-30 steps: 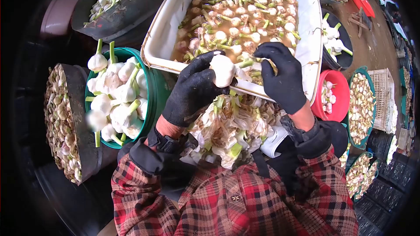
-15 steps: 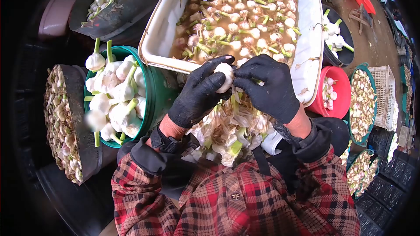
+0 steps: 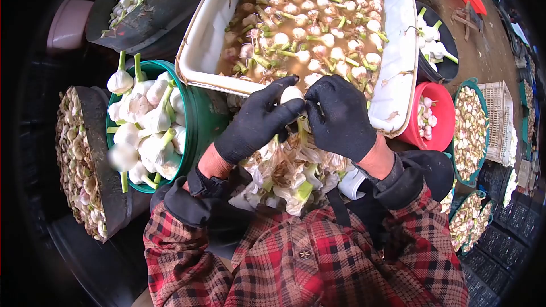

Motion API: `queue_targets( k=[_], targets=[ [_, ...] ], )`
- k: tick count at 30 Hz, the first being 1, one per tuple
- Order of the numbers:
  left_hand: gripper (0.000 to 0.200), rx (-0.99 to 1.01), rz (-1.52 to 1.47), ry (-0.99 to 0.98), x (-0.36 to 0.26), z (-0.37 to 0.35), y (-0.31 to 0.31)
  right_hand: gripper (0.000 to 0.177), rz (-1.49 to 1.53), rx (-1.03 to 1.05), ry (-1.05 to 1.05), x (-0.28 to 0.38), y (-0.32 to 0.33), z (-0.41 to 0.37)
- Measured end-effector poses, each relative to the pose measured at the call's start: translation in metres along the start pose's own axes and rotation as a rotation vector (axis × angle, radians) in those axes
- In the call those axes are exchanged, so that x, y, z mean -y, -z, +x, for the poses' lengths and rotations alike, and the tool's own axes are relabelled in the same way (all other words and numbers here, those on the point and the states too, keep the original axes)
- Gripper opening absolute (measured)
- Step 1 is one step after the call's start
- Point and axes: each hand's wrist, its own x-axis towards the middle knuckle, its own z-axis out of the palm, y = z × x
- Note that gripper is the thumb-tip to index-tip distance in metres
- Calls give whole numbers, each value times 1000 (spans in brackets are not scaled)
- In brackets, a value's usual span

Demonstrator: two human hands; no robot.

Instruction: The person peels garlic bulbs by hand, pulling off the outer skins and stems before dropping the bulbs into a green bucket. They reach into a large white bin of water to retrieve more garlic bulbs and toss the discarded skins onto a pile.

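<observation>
Both of my hands wear black gloves and meet over a white garlic bulb (image 3: 291, 95). My left hand (image 3: 256, 122) cups the bulb from the left and below. My right hand (image 3: 338, 116) pinches its skin at the top right. The bulb's green stalk (image 3: 299, 129) hangs down between the hands. Under them, in my lap, lies a heap of peeled garlic skins and stalk pieces (image 3: 290, 173). Just beyond the hands stands a white tub (image 3: 205, 51) of brown water full of unpeeled garlic bulbs.
A green bucket (image 3: 199, 119) of peeled white bulbs stands at my left. A black tub (image 3: 96, 153) of skins is further left. On the right are a red bowl (image 3: 441, 116), a dark tub (image 3: 449, 51) with bulbs, green basins and a white crate (image 3: 497, 122).
My right hand came down from the tub's edge onto the bulb, then both hands shifted slightly left and closer together. The bulb is now mostly hidden between the gloves.
</observation>
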Motion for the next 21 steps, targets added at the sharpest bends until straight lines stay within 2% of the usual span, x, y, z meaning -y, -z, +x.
queue_targets(
  k=[2, 4, 6, 7, 8, 10, 11, 12, 13, 15, 18, 20, 21],
  targets=[
    [54, -47, 613, 50, -15, -1, -6, 11, -5, 17, -11, -1, 0, -1],
    [59, -50, 683, -12, -4, 2, 2, 11, -25, 48, -23, -2, -1, -2],
    [61, 21, 850, -213, 2, -1, 3, 10, 16, 22, -56, -7, -3, -1],
    [65, 127, 865, -374, 9, -1, 1, 9, 57, -7, -91, -9, -4, -1],
    [67, 99, 803, -477, 11, -3, -10, 9, 55, -7, -91, -9, -2, 0],
    [65, 182, 774, -146, -6, -9, -8, 9, 191, 80, -237, -10, 4, 3],
    [65, 180, 771, -148, -4, -8, -4, 11, 274, 143, -333, -11, 9, 5],
    [67, 138, 771, -280, 1, -6, 1, 11, 274, 142, -332, -12, 11, 7],
    [69, 96, 771, -410, 5, -4, 6, 14, 447, 139, -419, -13, 13, 8],
    [70, 92, 748, -406, 9, 0, 12, 19, 748, 125, -526, -16, 10, 9],
    [66, 14, 641, -297, 4, -2, 2, 18, 667, 145, -469, -8, 12, 11],
    [62, -42, 877, -299, 6, -2, 3, 17, 731, 182, -519, -10, 12, 9],
    [61, -50, 943, -323, 9, -2, 3, 16, 600, 187, -477, -11, 12, 8]
  ],
)
